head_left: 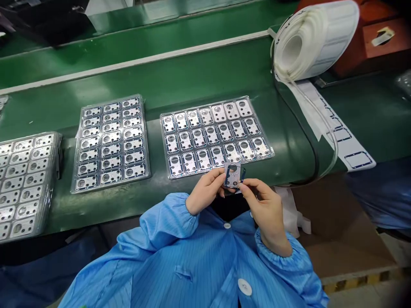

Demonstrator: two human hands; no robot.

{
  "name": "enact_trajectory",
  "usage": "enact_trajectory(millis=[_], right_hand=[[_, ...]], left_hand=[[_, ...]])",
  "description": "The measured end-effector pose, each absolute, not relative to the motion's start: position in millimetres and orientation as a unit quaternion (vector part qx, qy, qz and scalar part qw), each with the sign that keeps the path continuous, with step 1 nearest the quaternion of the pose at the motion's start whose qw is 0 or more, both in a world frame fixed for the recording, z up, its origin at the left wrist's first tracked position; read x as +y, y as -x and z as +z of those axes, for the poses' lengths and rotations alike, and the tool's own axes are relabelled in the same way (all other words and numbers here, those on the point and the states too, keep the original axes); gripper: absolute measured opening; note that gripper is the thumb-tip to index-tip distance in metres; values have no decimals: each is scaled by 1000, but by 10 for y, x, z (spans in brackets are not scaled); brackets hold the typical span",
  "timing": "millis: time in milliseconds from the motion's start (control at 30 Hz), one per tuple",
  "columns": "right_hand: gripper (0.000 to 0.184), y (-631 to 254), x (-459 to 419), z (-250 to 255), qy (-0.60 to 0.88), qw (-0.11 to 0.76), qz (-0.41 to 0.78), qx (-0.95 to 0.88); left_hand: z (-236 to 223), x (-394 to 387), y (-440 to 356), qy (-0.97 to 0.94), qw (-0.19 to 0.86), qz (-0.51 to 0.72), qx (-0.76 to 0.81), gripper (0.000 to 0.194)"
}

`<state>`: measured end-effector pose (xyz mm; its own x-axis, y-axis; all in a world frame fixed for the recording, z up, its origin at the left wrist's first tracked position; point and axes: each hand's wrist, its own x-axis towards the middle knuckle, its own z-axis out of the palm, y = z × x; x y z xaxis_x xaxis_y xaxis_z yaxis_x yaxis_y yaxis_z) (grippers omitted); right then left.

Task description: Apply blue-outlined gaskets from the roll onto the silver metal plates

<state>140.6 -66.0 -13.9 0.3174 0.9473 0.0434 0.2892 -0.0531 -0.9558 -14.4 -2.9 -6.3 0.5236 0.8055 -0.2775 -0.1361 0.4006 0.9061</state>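
Just above the table's front edge, my left hand (208, 188) is closed on a small silver metal plate (233, 176) with a large round hole and smaller holes. My right hand (263, 207) pinches a thin dark-blue frame-shaped sticker (243, 173) at the plate's right side. Part of the sticker overlaps the plate, and I cannot tell how much of it touches. Right behind my hands lies a clear plastic tray (271, 152) with rows of similar plates, many bordered in blue.
A second tray of plates (111, 137) lies to the left, and stacked trays (25, 186) are at the far left. At right, a large roll of white backing (316, 38) trails a strip with blue frames (357, 159). Cables (308, 141) curve beside it across the green table (205, 68).
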Motion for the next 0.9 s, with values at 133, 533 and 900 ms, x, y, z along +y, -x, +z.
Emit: enact_trajectory(millis=[133, 533, 900], right_hand=[[12, -1391, -642, -119, 644, 482, 313, -505], [7, -1400, -653, -115, 648, 478, 299, -513], [7, -1404, -652, -99, 652, 467, 267, -535]], left_hand=[[-73, -30, 140, -452, 746, 310, 377, 44], [-71, -49, 139, -422, 765, 312, 373, 42], [-52, -44, 137, -434, 762, 303, 373, 36]])
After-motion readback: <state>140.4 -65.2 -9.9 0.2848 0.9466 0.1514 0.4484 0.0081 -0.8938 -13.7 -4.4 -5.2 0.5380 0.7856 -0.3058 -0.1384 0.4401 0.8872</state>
